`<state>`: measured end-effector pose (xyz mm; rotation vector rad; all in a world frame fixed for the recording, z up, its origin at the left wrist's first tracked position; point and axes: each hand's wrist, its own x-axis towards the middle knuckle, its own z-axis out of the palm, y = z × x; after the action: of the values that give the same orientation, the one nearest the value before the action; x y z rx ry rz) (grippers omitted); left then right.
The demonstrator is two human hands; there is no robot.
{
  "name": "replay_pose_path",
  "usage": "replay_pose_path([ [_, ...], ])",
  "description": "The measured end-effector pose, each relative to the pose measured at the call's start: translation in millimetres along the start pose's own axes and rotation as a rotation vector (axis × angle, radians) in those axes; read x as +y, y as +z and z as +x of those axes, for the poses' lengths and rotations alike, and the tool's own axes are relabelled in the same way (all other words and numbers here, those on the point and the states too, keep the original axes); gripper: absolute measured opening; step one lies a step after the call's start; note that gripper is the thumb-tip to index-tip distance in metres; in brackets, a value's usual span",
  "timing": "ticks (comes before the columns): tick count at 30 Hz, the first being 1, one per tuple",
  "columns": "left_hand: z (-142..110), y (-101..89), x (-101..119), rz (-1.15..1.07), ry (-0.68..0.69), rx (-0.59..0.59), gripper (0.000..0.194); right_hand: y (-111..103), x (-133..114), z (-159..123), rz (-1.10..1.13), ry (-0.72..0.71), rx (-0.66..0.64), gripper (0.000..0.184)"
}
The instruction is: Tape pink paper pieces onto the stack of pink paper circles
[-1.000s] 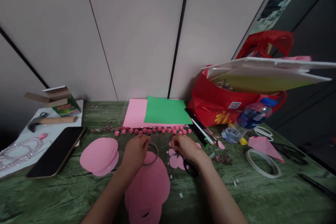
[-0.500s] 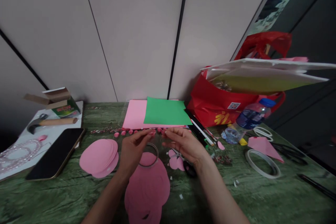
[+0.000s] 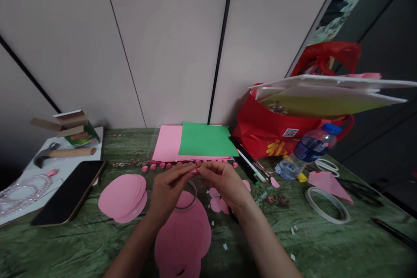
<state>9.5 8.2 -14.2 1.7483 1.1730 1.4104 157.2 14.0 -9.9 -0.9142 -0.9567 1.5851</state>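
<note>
My left hand (image 3: 171, 184) and my right hand (image 3: 224, 182) meet above the middle of the table, thumbs and forefingers pinched together on a small pink paper piece (image 3: 194, 170). Its exact shape is too small to make out. Just behind my fingers runs a row of small pink paper rolls (image 3: 162, 165), partly covered by the hands. Below my left hand a roll of tape (image 3: 192, 202) lies on a stack of cut pink paper shapes (image 3: 182, 239). Pink petal-like pieces (image 3: 215, 204) lie beneath my right hand, and scissors there are mostly hidden.
Pink discs (image 3: 122, 195), a phone (image 3: 70, 191), a hammer (image 3: 71, 152) and an open box (image 3: 80, 132) are on the left. Green paper (image 3: 208, 139) lies at the back. To the right are a red bag (image 3: 260, 130), a bottle (image 3: 308, 150) and white tape (image 3: 327, 205).
My right hand has moved left and its fingers have closed, joining my left fingertips at the small pink piece. The hands were slightly apart before.
</note>
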Motion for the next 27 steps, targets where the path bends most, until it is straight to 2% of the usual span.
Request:
replay_pose_path([
  [10,0.7,0.5,-3.2,-0.049,-0.068,0.025,0.017,-1.0,-3.3,-2.2,0.036,-0.035,0.031,0.02],
  [21,-0.4,-0.7,-3.6,-0.004,0.032,0.026,0.017,3.9,2.7,-0.9,0.107,0.001,0.001,0.016],
  [27,-1.8,-1.2,-1.3,-0.015,0.018,0.024,0.015,4.7,0.7,-1.5,0.105,0.011,0.004,0.017],
])
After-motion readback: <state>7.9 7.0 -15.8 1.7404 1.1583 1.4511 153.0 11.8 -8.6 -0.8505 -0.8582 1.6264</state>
